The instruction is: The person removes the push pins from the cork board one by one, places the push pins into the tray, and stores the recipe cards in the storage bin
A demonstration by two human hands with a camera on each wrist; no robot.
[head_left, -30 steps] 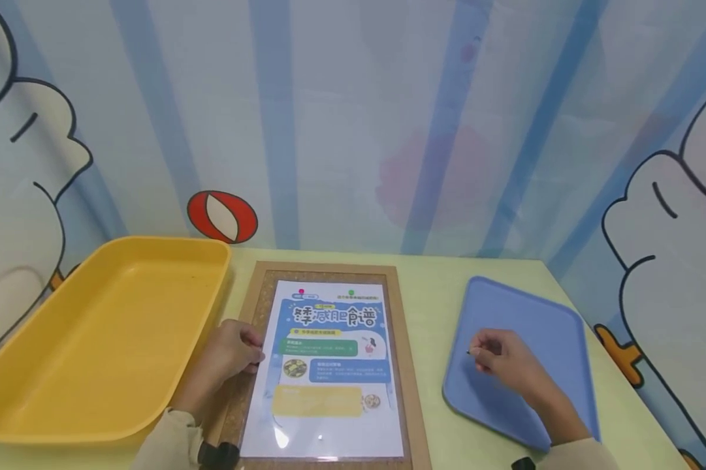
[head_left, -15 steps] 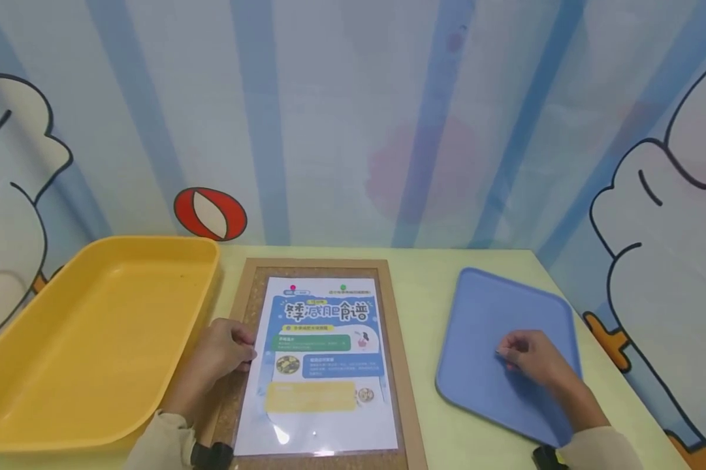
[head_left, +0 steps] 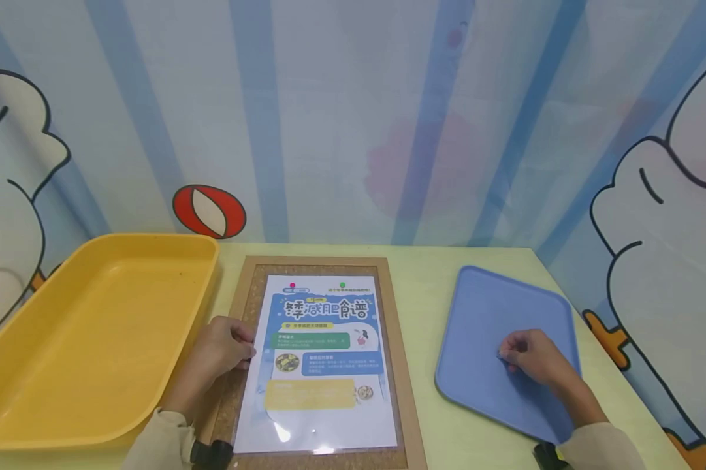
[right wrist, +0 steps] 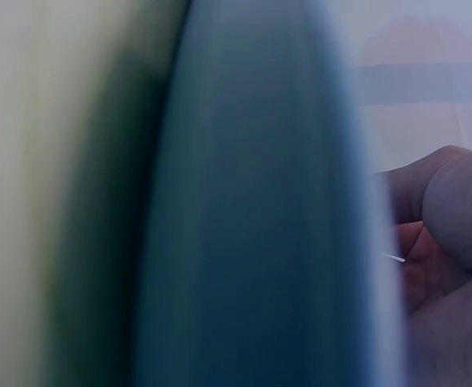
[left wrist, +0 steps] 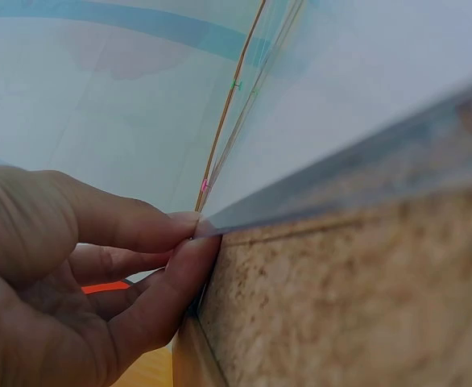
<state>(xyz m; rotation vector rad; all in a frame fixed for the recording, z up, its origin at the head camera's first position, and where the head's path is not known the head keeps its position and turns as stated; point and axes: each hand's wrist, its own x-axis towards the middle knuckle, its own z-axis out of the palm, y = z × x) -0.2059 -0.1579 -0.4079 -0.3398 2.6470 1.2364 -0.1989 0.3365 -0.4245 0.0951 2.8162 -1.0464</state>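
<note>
A printed sheet (head_left: 323, 427) in clear plastic lies on the wood-framed cork board (head_left: 243, 365), with a pink push pin (head_left: 292, 285) and a green push pin (head_left: 343, 285) near its top corners. At its left edge, my left hand (head_left: 226, 346) pinches the plastic between thumb and forefinger; the left wrist view shows those fingertips (left wrist: 180, 222) meeting at the edge. Over the blue tray (head_left: 488, 313) is my right hand (head_left: 531, 356), fingers curled, thumb and forefinger together. A thin pale pin-like piece (right wrist: 395, 258) shows at them in the right wrist view; the fingers hide the rest.
A deep yellow bin (head_left: 112, 326) stands left of the board, close beside my left forearm. Pale yellow tabletop (head_left: 429, 313) shows between board and tray. Behind the table hangs a striped blue printed backdrop (head_left: 341, 117).
My right hand has moved rightward over the tray since a second ago, then stayed nearly still. My left hand keeps its pinch on the sheet's edge. The head view has shifted slightly.
</note>
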